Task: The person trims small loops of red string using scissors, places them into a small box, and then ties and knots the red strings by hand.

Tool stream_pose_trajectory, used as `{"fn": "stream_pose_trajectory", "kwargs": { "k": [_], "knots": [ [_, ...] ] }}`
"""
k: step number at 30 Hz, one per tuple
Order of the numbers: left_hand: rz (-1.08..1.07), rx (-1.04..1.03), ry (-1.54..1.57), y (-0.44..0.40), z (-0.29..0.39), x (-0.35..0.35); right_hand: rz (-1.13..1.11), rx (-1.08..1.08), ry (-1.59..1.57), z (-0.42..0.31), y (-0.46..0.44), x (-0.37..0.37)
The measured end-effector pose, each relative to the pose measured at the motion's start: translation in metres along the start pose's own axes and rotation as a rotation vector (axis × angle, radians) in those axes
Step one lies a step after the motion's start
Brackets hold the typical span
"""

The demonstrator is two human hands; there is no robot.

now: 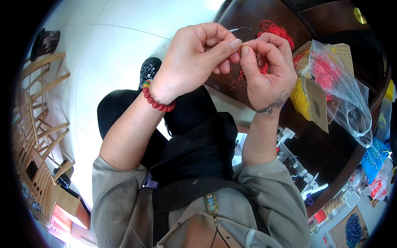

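Observation:
My left hand [196,56] is raised over the table's edge, its thumb and forefinger pinched together. Close beside it, my right hand [269,68] pinches too, and the fingertips of both hands meet. Whatever lies between the fingertips is too small to make out. Behind my right hand is a tangle of red cord [276,33] on the dark table [248,12], with small red scraps [236,82] below the hands. A thin hooked tool [240,29] rests just beyond my left fingers.
At the right, a cardboard box [318,103] holds yellow and red material beside a clear plastic bag [351,99]. A white device [295,163] stands below my right forearm. Wooden chairs [41,128] are at the far left, on a pale tiled floor [120,45].

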State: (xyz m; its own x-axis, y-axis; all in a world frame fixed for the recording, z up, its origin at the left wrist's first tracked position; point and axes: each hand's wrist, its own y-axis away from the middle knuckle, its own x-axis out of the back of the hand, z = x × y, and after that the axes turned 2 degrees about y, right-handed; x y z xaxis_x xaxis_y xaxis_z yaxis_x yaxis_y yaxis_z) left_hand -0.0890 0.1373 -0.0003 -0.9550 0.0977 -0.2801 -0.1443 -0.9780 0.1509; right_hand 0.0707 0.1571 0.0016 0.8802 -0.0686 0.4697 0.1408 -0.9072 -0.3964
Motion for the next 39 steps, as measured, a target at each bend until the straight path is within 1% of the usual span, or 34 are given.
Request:
{"fn": "stream_pose_trajectory", "kwargs": {
  "k": [2, 5, 8, 14, 17, 20, 23, 26, 32, 35, 39],
  "knots": [
    [0.008, 0.001, 0.01, -0.001, -0.001, 0.0, 0.001, -0.046, -0.045, -0.001, 0.001, 0.001],
    [0.015, 0.003, 0.017, -0.001, -0.001, 0.0, -0.023, -0.046, -0.015, -0.004, 0.0, 0.005],
    [0.021, 0.003, 0.019, -0.001, -0.001, -0.001, -0.032, 0.141, 0.099, -0.002, -0.003, 0.006],
    [0.02, 0.021, -0.06, -0.002, -0.001, -0.001, -0.004, 0.27, 0.17, 0.0, -0.006, 0.001],
    [0.004, 0.024, -0.073, -0.001, -0.001, 0.0, -0.03, 0.257, 0.181, 0.003, -0.008, 0.002],
    [-0.032, 0.015, -0.034, -0.002, -0.001, 0.001, -0.058, 0.06, 0.047, 0.0, -0.005, 0.004],
    [-0.058, 0.003, -0.012, -0.002, -0.001, 0.003, -0.011, -0.079, -0.119, 0.005, -0.001, 0.002],
    [-0.059, 0.014, 0.005, -0.002, 0.0, 0.003, -0.011, 0.01, -0.073, 0.008, -0.001, 0.005],
    [-0.043, 0.043, 0.034, -0.002, 0.0, 0.001, -0.014, -0.016, -0.056, 0.002, 0.003, 0.007],
    [-0.034, 0.042, 0.031, -0.002, -0.001, 0.0, -0.009, 0.076, 0.033, 0.0, 0.002, 0.007],
    [-0.027, 0.038, 0.006, -0.002, -0.001, 0.0, -0.009, 0.139, 0.084, -0.005, 0.0, 0.005]
  ]
}}
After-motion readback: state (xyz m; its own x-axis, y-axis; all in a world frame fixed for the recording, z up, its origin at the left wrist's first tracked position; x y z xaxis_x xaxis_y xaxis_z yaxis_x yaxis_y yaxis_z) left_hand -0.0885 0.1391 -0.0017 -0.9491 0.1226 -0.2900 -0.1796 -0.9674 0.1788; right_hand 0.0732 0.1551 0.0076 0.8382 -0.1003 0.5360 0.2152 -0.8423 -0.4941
